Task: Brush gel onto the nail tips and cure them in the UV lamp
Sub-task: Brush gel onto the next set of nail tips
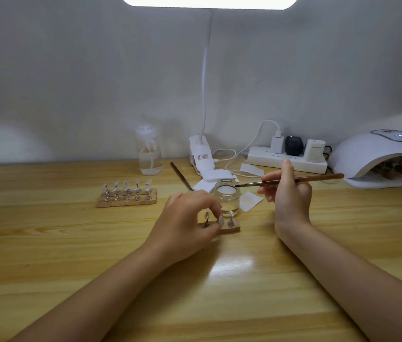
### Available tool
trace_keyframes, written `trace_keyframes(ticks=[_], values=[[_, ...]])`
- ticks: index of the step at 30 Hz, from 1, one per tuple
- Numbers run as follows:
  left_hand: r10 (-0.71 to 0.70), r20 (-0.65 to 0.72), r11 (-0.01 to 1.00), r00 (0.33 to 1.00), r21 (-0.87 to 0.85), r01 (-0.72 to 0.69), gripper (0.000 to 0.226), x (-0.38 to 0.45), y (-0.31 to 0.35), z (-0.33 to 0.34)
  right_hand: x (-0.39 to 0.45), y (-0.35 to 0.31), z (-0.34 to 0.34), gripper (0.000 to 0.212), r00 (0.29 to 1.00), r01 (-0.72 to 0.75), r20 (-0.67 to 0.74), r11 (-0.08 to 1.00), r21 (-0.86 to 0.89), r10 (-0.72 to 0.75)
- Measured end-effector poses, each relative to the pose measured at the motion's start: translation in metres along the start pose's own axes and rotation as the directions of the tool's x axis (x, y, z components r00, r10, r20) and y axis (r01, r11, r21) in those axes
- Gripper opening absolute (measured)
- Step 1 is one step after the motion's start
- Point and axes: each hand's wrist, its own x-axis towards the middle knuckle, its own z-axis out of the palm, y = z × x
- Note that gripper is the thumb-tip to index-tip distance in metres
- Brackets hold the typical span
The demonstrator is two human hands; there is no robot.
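My right hand (287, 191) grips a brown-handled brush (301, 180), its bristle end pointing left over the rim of a small glass jar (226, 199). In front of the jar lies a small wooden holder (233, 228) with metal nail stands. My left hand (190, 218) curls over the holder's left part and pinches one stand with a pale nail tip (220, 220). Another stand (231, 217) rises free at the holder's right. The white UV lamp (367, 156) sits at the far right, with more holders inside its opening.
Two wooden holders (127, 199) carrying several nail tips lie at the left. A clear pump bottle (148, 150), a clip lamp base (201, 155), white pads (213, 176), a second brush (181, 175) and a power strip (286, 160) line the back of the wooden table (71, 243).
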Motion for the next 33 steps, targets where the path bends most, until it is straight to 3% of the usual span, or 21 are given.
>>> trace_keyframes(ticks=[4,11,18,23,29,33], values=[[-0.081,-0.141,0.959,0.987,-0.281,0.039,0.021,0.001,-0.001,-0.007,-0.001,-0.002,0.001,0.046,0.998,0.050,0.037,0.998,-0.024,-0.049],[-0.240,-0.227,0.896,0.944,-0.427,0.125,0.013,-0.005,-0.013,-0.010,-0.003,-0.004,0.006,0.021,0.944,0.281,0.233,0.942,-0.184,-0.235],[-0.235,-0.248,0.905,0.940,-0.410,0.118,0.016,-0.005,-0.012,-0.008,0.007,-0.012,0.010,0.031,0.876,0.452,0.329,0.837,-0.308,-0.353],[-0.216,-0.249,0.910,0.944,-0.402,0.102,0.015,-0.005,-0.012,-0.009,0.016,-0.018,0.018,0.035,0.830,0.549,0.389,0.705,-0.449,-0.399],[-0.190,-0.253,0.918,0.949,-0.388,0.080,0.016,-0.005,-0.012,-0.008,0.024,-0.008,0.029,0.043,0.789,0.603,0.545,0.534,-0.593,-0.285],[-0.180,-0.255,0.919,0.950,-0.388,0.070,0.017,-0.005,-0.013,-0.008,0.023,-0.003,0.030,0.042,0.783,0.607,0.571,0.500,-0.618,-0.245]])
